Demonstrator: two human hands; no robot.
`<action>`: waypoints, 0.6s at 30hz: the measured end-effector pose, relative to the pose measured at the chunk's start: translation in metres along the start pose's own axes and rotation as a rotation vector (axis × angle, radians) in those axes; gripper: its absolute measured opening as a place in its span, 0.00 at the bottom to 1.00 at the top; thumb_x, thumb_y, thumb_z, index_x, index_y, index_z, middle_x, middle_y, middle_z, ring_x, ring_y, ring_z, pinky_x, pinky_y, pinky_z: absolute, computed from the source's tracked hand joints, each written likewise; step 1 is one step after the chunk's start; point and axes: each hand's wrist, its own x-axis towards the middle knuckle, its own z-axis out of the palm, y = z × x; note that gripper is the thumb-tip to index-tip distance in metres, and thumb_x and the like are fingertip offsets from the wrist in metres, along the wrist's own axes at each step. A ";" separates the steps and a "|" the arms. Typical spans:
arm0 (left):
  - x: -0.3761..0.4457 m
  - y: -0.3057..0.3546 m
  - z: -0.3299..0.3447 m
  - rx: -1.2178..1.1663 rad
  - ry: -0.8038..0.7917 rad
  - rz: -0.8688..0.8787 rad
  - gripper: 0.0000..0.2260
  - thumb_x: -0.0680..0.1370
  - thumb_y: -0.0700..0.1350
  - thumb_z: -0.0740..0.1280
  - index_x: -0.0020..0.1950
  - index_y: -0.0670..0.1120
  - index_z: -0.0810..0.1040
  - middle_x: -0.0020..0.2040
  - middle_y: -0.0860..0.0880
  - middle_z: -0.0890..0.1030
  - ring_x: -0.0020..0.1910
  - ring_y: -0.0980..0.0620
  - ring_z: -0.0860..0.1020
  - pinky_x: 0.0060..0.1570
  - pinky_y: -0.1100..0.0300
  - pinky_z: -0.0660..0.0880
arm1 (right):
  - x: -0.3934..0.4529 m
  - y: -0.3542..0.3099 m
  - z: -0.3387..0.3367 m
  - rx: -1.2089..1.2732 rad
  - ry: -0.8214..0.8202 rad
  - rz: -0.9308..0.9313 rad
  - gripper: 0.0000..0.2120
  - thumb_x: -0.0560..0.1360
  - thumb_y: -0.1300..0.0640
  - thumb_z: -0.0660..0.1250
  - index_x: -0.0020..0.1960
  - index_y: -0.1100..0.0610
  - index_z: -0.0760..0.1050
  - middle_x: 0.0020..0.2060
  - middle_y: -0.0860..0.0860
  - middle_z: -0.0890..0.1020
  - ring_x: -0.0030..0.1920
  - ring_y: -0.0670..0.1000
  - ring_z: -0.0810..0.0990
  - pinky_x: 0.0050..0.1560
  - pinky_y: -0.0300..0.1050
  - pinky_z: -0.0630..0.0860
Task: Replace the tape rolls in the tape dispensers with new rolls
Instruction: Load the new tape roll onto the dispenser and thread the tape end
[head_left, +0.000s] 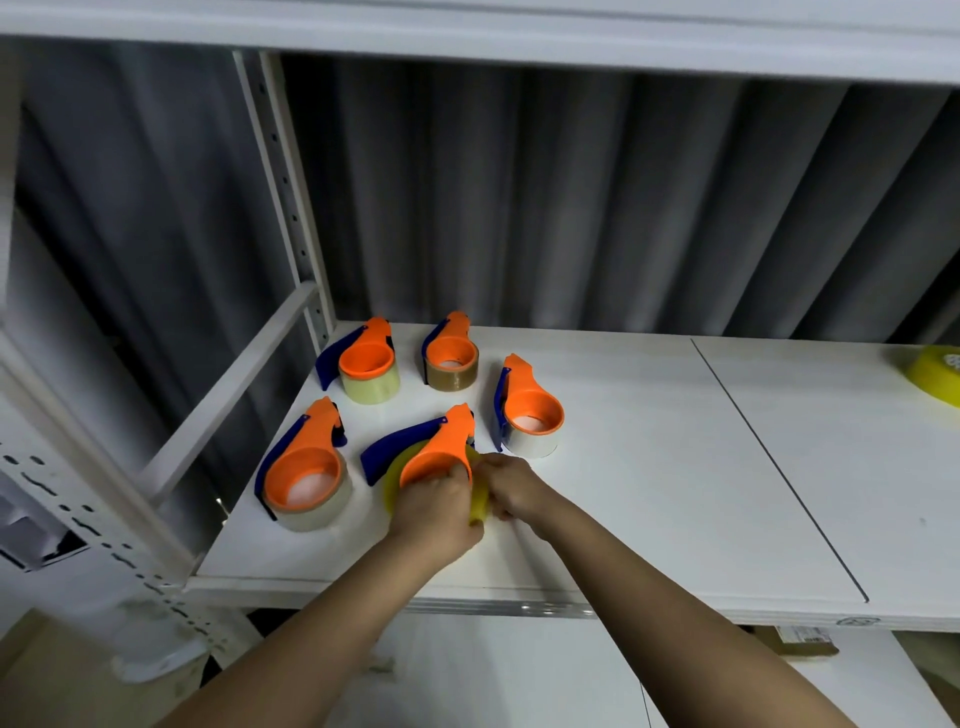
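Note:
Several orange and blue tape dispensers stand on the white shelf (649, 467). The front middle dispenser (431, 452) sits over a yellow tape roll (395, 486). My left hand (439, 512) grips this dispenser's orange ring from above, fingers curled into it. My right hand (506, 488) pinches the yellow roll's right edge beside it. The front left dispenser (304, 470) holds a clear roll. Another dispenser (530, 410) with a clear roll stands to the right. At the back stand one dispenser (366, 361) with pale yellow tape and one dispenser (451, 351) with brown tape.
A second yellow tape roll (935, 371) lies at the shelf's far right edge. A white perforated upright (291, 197) rises at the back left, with grey curtain behind. A seam (779, 467) splits the shelf board. Another shelf (467, 31) hangs overhead.

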 end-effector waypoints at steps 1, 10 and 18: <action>0.001 0.002 0.001 0.004 -0.001 -0.026 0.24 0.76 0.51 0.67 0.68 0.42 0.64 0.57 0.47 0.78 0.54 0.48 0.79 0.40 0.61 0.68 | 0.001 0.000 0.000 -0.132 0.015 -0.005 0.14 0.81 0.53 0.49 0.43 0.55 0.69 0.43 0.55 0.75 0.42 0.52 0.70 0.44 0.44 0.68; 0.004 -0.008 -0.015 -0.104 -0.070 0.114 0.20 0.77 0.56 0.63 0.61 0.43 0.71 0.43 0.52 0.76 0.48 0.48 0.77 0.39 0.60 0.68 | 0.000 0.013 -0.011 -0.074 0.063 -0.091 0.20 0.74 0.44 0.57 0.39 0.61 0.71 0.35 0.55 0.75 0.38 0.53 0.72 0.46 0.55 0.73; 0.060 -0.003 -0.056 0.195 0.284 0.283 0.14 0.79 0.50 0.59 0.60 0.44 0.71 0.55 0.45 0.79 0.51 0.43 0.78 0.41 0.55 0.71 | -0.016 0.009 -0.062 -0.720 0.583 -0.173 0.13 0.79 0.51 0.56 0.52 0.58 0.74 0.48 0.54 0.81 0.46 0.57 0.78 0.40 0.45 0.70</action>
